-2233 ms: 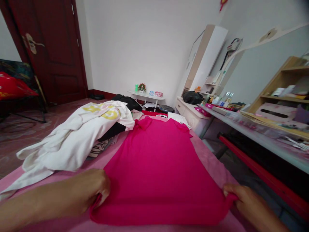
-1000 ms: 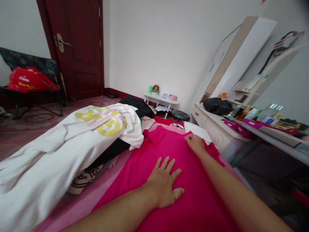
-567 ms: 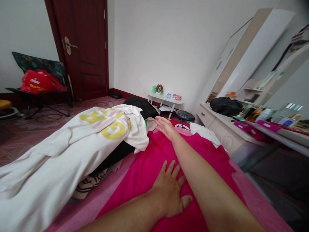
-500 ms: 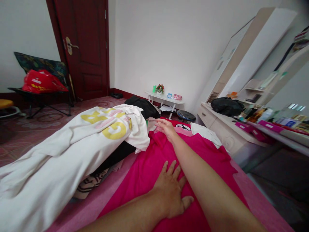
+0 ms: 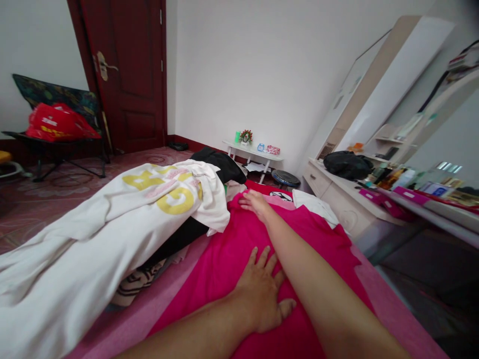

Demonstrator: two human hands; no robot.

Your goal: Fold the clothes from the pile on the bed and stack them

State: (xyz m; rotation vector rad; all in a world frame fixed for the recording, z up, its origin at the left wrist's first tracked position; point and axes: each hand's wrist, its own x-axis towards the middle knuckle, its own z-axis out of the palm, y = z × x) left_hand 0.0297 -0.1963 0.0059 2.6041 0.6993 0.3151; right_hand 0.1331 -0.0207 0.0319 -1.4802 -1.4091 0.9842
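A magenta shirt point(image 5: 228, 254) lies spread over a bed with a pink cover point(image 5: 396, 309), its far end pointing away from the person. The left hand point(image 5: 260, 294) rests palm down on the middle of the shirt, open, with the fingers spread and the thumb out to the side; it grips nothing. The right hand point(image 5: 256, 204) reaches past it to the shirt's far left corner — its fingers are bent and closed on a bunched bit of the fabric there. The right forearm slants across the shirt, just beside the left hand's fingertips. To the left, a white garment with yellow lettering point(image 5: 123, 229) is heaped lengthwise over dark clothing, and a patterned garment point(image 5: 134, 286) shows from under its near side. A black garment point(image 5: 219, 164) lies at the far end of that heap. Beyond the shirt are a red cloth with a black-and-white print point(image 5: 262, 189) and, at its far right, a white cloth point(image 5: 316, 207). By the back wall a low white surface point(image 5: 239, 148) carries a green cup point(image 5: 237, 136), a potted plant point(image 5: 246, 137) and small items — a round stool point(image 5: 286, 178) stands near it.
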